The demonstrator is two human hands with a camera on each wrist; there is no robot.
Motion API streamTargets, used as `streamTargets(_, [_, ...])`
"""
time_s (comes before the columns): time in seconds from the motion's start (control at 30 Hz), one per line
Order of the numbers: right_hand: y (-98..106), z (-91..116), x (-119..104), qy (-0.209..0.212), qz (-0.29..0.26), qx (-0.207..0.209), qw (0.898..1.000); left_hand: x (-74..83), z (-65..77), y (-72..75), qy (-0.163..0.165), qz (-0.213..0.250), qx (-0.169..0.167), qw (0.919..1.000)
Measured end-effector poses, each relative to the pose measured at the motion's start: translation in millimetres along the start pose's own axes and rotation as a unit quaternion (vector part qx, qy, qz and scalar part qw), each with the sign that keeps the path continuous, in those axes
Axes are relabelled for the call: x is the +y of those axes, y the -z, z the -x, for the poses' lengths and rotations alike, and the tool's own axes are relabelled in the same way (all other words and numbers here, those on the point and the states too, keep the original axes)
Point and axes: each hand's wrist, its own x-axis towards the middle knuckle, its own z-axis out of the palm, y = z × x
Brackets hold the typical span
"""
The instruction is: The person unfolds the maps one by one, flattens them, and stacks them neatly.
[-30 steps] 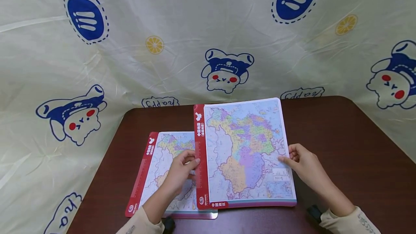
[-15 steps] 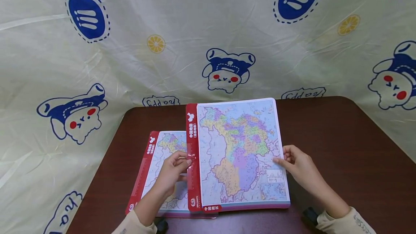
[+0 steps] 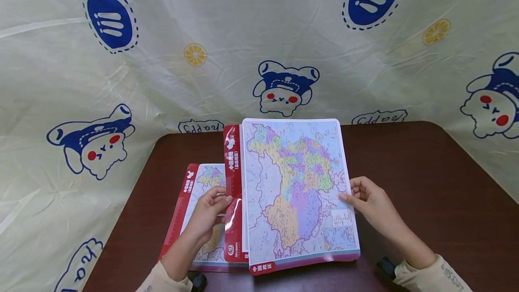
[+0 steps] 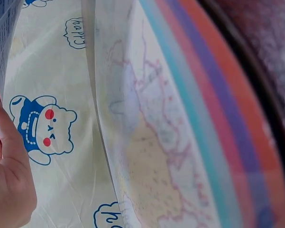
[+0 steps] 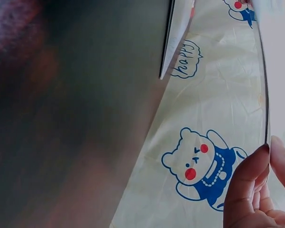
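In the head view, my left hand (image 3: pixel 207 214) pinches the red-bordered left edge of a map folder (image 3: pixel 232 211), thumb on top. My right hand (image 3: pixel 375 204) pinches the right edge of a map sheet (image 3: pixel 298 184), which lies over the folder and stands out of line with its red border. White layers show between the border and the sheet. Behind and left, a second red-bordered map (image 3: pixel 212 247) lies on the table, partly covered. In the right wrist view, thumb and fingers pinch a thin pale edge (image 5: pixel 268 95). The left wrist view shows coloured stripes (image 4: pixel 213 118) along a map's edge.
The dark brown tabletop (image 3: pixel 421 184) has rounded far corners. A pale cloth (image 3: pixel 227 89) printed with bears and orange slices hangs behind it. Near each sleeve sits a black device (image 3: pixel 387 267).
Both hands and the held maps have moved left. The top sheet has shifted right and slightly tilted against the red border, uncovering white layers between them.
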Motion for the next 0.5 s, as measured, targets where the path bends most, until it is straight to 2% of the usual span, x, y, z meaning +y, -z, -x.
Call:
streamTargets(0.27, [7, -6, -7, 0.016, 0.011, 0.026, 0.999, 4.5, -0.4, 4.6, -0.014, 0.015, 0.012, 0.9997])
streamTargets(0.5, [26, -10, -6, 0.018, 0.031, 0.053, 0.998, 9.6, -3.2, 15.3, -0.024, 0.022, 0.025, 0.9992])
